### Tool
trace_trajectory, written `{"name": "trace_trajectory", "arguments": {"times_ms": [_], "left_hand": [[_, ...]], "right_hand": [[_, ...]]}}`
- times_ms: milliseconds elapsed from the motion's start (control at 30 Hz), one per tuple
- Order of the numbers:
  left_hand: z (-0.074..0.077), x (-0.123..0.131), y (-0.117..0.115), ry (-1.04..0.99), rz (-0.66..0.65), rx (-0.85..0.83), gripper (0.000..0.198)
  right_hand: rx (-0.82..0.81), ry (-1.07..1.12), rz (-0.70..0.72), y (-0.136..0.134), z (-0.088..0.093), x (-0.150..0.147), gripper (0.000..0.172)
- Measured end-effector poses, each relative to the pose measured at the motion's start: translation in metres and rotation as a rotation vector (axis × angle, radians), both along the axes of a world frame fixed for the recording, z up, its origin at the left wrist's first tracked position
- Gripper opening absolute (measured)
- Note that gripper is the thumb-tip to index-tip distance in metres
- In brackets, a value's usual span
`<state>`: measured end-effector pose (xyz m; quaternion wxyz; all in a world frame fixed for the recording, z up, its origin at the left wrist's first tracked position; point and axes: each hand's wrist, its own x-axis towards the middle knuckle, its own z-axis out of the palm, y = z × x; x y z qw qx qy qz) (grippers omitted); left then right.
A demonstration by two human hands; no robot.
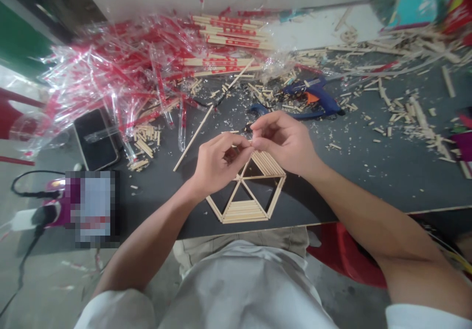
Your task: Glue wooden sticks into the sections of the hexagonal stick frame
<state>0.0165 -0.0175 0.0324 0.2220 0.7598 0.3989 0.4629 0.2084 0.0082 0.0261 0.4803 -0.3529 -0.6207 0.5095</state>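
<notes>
My left hand [221, 164] and my right hand [282, 139] meet fingertip to fingertip, both closed in a pinch. Whatever lies between the fingers is tiny and mostly covered; a pale sliver shows there. Just below them on the dark table is a hexagonal frame of wooden sticks [245, 212], with spokes crossing at its middle. Rows of sticks fill part of its near and far right sections. My hands cover its far left part. Behind my right hand lies a blue glue gun [324, 98] with an orange trigger.
Red-and-clear wrappers [110, 73] heap at the back left, beside packed chopsticks [232, 31]. One long stick [193, 137] lies left of my hands. A phone [96, 139] and a purple power strip [62, 201] are farther left. Cut stick pieces [416, 112] litter the right.
</notes>
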Motion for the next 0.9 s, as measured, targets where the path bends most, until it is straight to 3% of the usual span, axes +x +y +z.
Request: {"name": "trace_trajectory", "arguments": {"times_ms": [300,533,700,800,900], "left_hand": [[0.007,-0.006,0.004,0.042,-0.12,0.032,0.008],[0.009,-0.009,0.005,0.082,-0.117,0.029,0.009],[0.006,-0.017,0.011,0.174,-0.005,0.034,0.009],[0.003,-0.027,0.018,0.299,0.134,0.046,0.007],[-0.001,-0.041,0.026,0.449,0.292,0.129,0.017]], "right_hand": [[-0.111,0.129,0.171,0.007,-0.003,0.003,0.038],[-0.174,0.097,0.183,0.008,-0.005,0.002,0.045],[-0.128,0.015,0.18,0.007,0.001,0.006,0.039],[-0.037,-0.115,0.068,0.008,0.005,0.014,0.035],[0.123,-0.35,-0.107,0.011,0.007,0.024,0.042]]}}
